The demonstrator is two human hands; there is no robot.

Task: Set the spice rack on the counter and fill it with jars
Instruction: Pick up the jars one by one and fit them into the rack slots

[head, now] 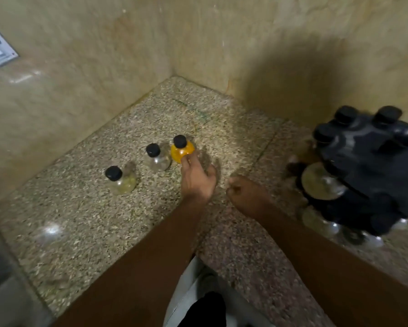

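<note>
One orange jar [182,150] touching left hand [196,179] fingers [186,161]

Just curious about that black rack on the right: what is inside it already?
The spice rack holds several jars: black caps poke out on top, and clear round jars show on its near side. Their contents are too blurred to tell, and its far side is hidden.

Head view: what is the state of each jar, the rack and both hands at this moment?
Orange-filled jar with black cap: upright on counter, capped, left fingers touching it.
Clear middle jar with black cap: upright, capped, untouched.
Clear jar with yellowish contents: upright, capped, untouched.
Black spice rack: on counter at right, holding several jars.
Left hand: reaching, fingers on the orange jar.
Right hand: curled into a fist, empty.
</note>
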